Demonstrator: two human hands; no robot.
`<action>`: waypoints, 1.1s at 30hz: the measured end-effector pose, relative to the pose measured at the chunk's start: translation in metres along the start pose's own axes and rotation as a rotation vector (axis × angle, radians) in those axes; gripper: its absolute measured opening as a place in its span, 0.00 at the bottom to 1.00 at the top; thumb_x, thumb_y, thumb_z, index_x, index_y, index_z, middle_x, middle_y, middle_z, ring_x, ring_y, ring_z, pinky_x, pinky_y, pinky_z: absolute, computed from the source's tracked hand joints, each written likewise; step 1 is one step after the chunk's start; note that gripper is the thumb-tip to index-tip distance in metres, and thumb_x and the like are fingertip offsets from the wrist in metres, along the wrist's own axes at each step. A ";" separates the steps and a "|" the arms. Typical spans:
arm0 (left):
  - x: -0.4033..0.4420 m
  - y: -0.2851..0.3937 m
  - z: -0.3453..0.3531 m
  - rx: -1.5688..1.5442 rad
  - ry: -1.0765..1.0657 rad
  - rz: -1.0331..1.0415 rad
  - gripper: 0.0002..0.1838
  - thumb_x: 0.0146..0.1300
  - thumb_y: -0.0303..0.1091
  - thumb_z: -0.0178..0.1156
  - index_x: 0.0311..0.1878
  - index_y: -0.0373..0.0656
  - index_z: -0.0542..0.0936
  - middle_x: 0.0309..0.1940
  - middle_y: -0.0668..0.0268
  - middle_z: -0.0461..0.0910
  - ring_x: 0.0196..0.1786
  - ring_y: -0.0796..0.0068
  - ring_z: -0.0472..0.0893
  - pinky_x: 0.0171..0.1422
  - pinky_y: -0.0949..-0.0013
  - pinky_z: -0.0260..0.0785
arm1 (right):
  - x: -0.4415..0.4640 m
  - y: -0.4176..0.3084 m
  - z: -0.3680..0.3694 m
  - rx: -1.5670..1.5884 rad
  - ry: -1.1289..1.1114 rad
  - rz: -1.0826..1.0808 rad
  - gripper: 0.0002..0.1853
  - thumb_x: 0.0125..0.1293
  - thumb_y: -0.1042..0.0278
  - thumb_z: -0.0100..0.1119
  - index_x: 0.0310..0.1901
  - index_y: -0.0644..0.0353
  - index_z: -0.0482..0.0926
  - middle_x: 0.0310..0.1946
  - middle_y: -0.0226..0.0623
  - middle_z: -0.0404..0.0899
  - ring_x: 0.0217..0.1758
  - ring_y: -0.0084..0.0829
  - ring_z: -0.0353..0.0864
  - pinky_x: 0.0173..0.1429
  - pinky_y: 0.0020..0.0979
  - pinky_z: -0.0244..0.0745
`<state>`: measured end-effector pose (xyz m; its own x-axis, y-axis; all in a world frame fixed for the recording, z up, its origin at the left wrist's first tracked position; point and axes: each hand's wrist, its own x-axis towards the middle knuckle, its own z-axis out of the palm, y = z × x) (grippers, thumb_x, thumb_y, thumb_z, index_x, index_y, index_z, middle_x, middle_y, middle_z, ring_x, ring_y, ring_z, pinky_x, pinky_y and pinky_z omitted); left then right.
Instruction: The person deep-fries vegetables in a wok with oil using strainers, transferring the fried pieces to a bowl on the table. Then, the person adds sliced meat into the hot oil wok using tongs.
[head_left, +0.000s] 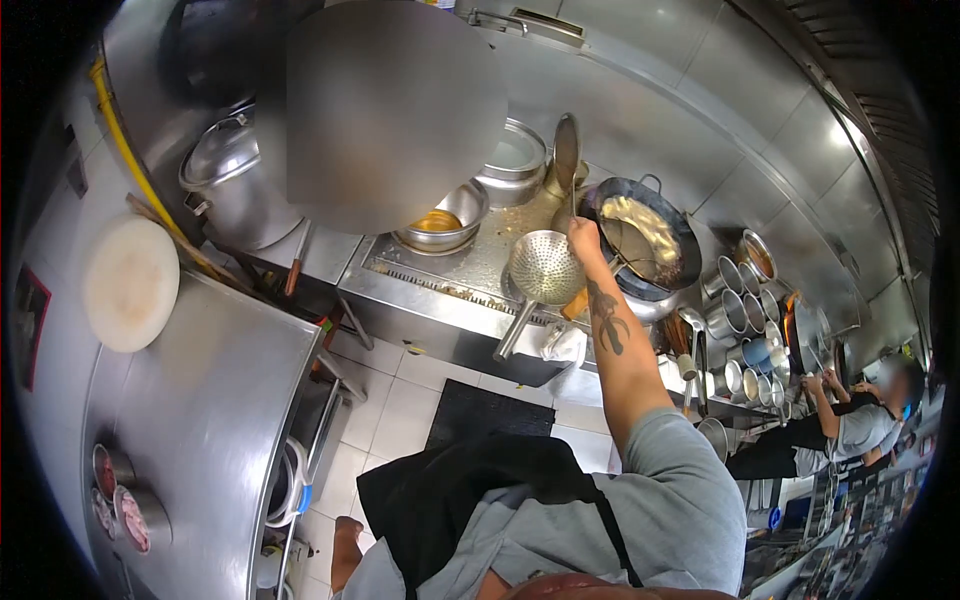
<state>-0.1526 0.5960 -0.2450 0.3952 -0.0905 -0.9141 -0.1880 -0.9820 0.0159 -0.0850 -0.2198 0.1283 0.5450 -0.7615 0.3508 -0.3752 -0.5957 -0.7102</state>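
My right hand [584, 240] is stretched forward beside the wok, closed around a thin metal handle [574, 197] that sticks up past my fist. What the handle belongs to is partly hidden by my hand. In the dark wok [683, 237] lie pale yellow pieces of food [642, 226], with a round wire mesh skimmer [630, 246] near them. Just left of my forearm, a perforated metal strainer [545, 266] rests on the stove edge. Low beside my apron hangs my left hand [348, 528]; its fingers cannot be made out clearly.
A metal bowl [447, 240] with yellow liquid and a lidded pot [232, 180] stand on the left. Several metal containers [733, 312] line the right side. At left is a steel table [215, 400] with a white round board [132, 283]. Another person [850, 425] works far right.
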 end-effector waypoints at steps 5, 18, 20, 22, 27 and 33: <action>-0.004 -0.004 0.009 -0.092 0.015 -0.057 0.08 0.47 0.31 0.55 0.17 0.44 0.80 0.17 0.60 0.80 0.22 0.71 0.82 0.33 0.68 0.76 | -0.074 -0.080 0.035 1.005 -0.231 0.480 0.15 0.69 0.61 0.45 0.54 0.56 0.68 0.20 0.30 0.69 0.16 0.20 0.64 0.15 0.24 0.59; -0.005 0.000 -0.031 -0.071 0.048 -0.008 0.11 0.51 0.29 0.54 0.14 0.46 0.76 0.13 0.62 0.76 0.19 0.71 0.79 0.27 0.66 0.73 | -0.156 -0.089 0.170 1.434 -0.641 0.883 0.14 0.70 0.56 0.46 0.49 0.57 0.66 0.30 0.41 0.76 0.24 0.31 0.73 0.27 0.31 0.71; -0.006 -0.005 -0.018 -0.023 0.014 0.033 0.10 0.51 0.30 0.54 0.16 0.46 0.76 0.15 0.62 0.77 0.21 0.71 0.79 0.28 0.65 0.73 | -0.160 -0.094 0.167 1.404 -0.643 0.939 0.20 0.70 0.51 0.44 0.50 0.60 0.65 0.33 0.44 0.76 0.29 0.35 0.77 0.33 0.35 0.76; -0.009 -0.009 -0.007 -0.004 -0.004 0.049 0.09 0.51 0.32 0.55 0.17 0.46 0.77 0.17 0.62 0.77 0.23 0.71 0.80 0.29 0.65 0.73 | -0.170 -0.089 0.154 1.339 -0.757 0.923 0.28 0.70 0.43 0.38 0.54 0.64 0.61 0.39 0.48 0.76 0.38 0.40 0.79 0.42 0.39 0.78; -0.003 -0.005 -0.001 0.082 -0.010 0.097 0.08 0.51 0.35 0.57 0.20 0.47 0.79 0.21 0.62 0.79 0.27 0.72 0.81 0.32 0.65 0.73 | -0.225 -0.059 0.094 1.150 -1.054 0.905 0.29 0.69 0.41 0.40 0.54 0.63 0.66 0.42 0.45 0.77 0.38 0.37 0.80 0.42 0.39 0.77; 0.039 0.032 -0.057 0.473 0.030 0.281 0.08 0.51 0.40 0.59 0.24 0.47 0.81 0.26 0.62 0.82 0.32 0.72 0.83 0.36 0.64 0.74 | -0.330 -0.004 -0.029 0.750 -1.173 0.871 0.18 0.67 0.50 0.49 0.44 0.59 0.75 0.31 0.36 0.80 0.28 0.29 0.81 0.28 0.30 0.77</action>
<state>-0.0920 0.5520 -0.2569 0.2954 -0.3498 -0.8890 -0.6708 -0.7385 0.0676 -0.2847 0.0264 0.0336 0.7440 0.0255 -0.6677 -0.6201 0.3987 -0.6757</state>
